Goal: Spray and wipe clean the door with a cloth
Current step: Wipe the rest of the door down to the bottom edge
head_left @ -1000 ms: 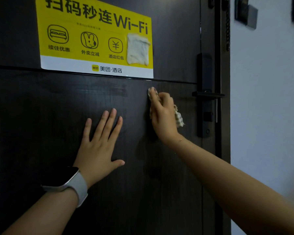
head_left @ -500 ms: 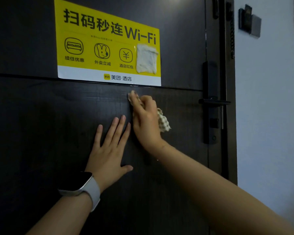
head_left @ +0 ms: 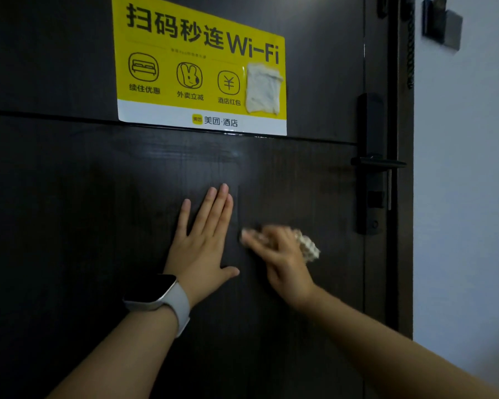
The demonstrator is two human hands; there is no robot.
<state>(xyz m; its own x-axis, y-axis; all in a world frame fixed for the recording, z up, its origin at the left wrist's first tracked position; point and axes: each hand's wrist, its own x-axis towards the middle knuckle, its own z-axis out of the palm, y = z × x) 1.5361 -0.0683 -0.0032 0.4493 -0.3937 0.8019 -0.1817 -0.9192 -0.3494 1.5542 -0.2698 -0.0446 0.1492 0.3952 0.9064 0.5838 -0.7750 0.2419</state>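
A dark wooden door (head_left: 69, 197) fills most of the view. My left hand (head_left: 203, 240) lies flat against it with straight fingers, a white smartwatch on the wrist. Just to its right, my right hand (head_left: 283, 260) presses a crumpled checked cloth (head_left: 307, 246) onto the door panel; the hand is blurred by motion. The cloth sticks out past the fingers on both sides. A faint wet sheen shows on the wood above the hands. No spray bottle is in view.
A yellow Wi-Fi sticker (head_left: 199, 61) with a patch of torn paper sits on the upper door panel. A black lock plate with a lever handle (head_left: 378, 162) is at the door's right edge. A pale wall (head_left: 467, 197) with a switch box follows on the right.
My right hand with the cloth swept left under the sticker, then down the panel to beside my left hand. My left hand stayed flat on the door.
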